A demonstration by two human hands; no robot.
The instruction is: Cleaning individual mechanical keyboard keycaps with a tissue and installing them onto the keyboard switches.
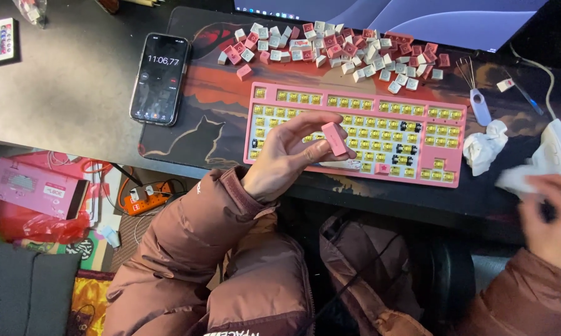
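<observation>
Left hand [287, 158] pinches a long pink keycap [334, 138] over the stripped keyboard [445, 165]; right hand [551, 211], at four o'clock, blurred, grip unreadable; steady pinch keeps it level.

keyboard [355, 130] set on desk mat [187, 93] | keycaps [336, 50] heaped behind keyboard | phone [160, 78] laid left of keyboard | crumpled tissue [485, 145] placed right of keyboard | puller tool [478, 102] behind tissue

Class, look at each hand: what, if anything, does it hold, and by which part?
The left hand pinches a long pink keycap by its lower end, between thumb and fingers. The right hand is blurred; it seems to grip a white tissue by one edge.
</observation>
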